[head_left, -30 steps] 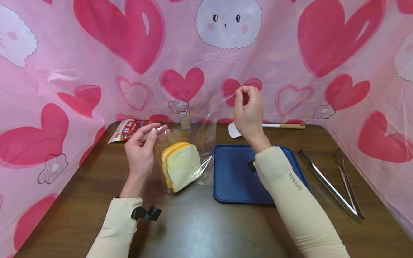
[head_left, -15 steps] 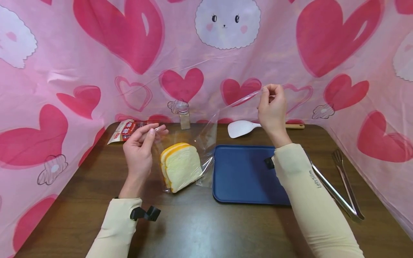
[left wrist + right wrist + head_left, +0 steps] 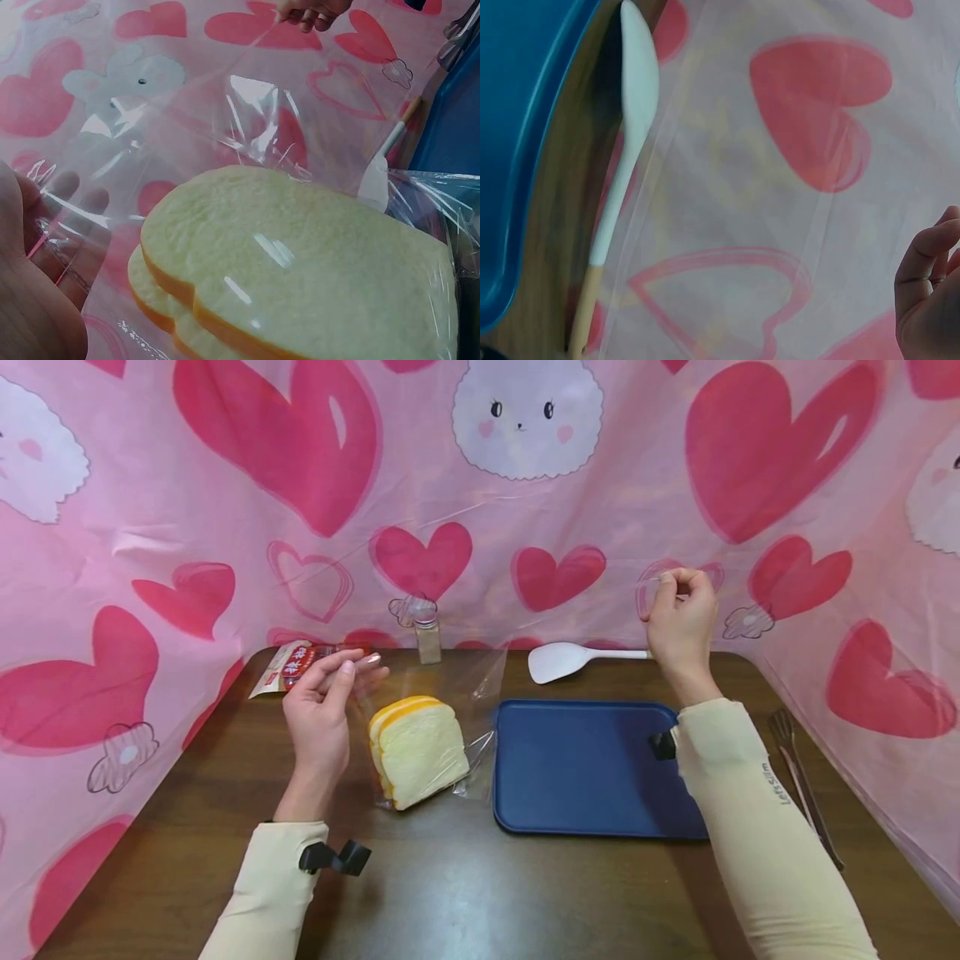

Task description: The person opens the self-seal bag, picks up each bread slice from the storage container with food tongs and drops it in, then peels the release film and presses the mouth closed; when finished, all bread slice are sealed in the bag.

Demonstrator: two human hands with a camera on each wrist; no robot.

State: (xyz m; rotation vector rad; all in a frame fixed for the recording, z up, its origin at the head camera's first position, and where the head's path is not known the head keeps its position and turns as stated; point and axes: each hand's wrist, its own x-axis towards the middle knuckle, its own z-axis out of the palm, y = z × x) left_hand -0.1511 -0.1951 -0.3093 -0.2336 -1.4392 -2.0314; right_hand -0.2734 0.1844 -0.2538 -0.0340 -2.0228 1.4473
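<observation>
A clear plastic bag [image 3: 486, 685] with slices of bread [image 3: 423, 756] inside stands tilted on the table, left of centre. My left hand [image 3: 321, 718] pinches the bag's upper left edge between thumb and fingers; in the left wrist view, shiny film crosses the fingers of the left hand [image 3: 45, 262]. High over the tray's right side, my right hand [image 3: 681, 627] pinches a thin, clear strand of plastic stretching back towards the bag. Where strand and bag meet is hard to make out. The right wrist view catches only part of the right hand [image 3: 934, 292].
A blue tray [image 3: 585, 768] lies right of the bread. Behind it is a white spatula [image 3: 558, 662] with a wooden handle. Metal tongs [image 3: 798, 777] lie far right, partly behind my sleeve. A glass shaker [image 3: 428, 639] and a red-and-white packet [image 3: 288, 668] stand at the back.
My right hand has moved right, from above the spatula head to above its handle, drawing the plastic out with it. The left hand and the bread have hardly moved.
</observation>
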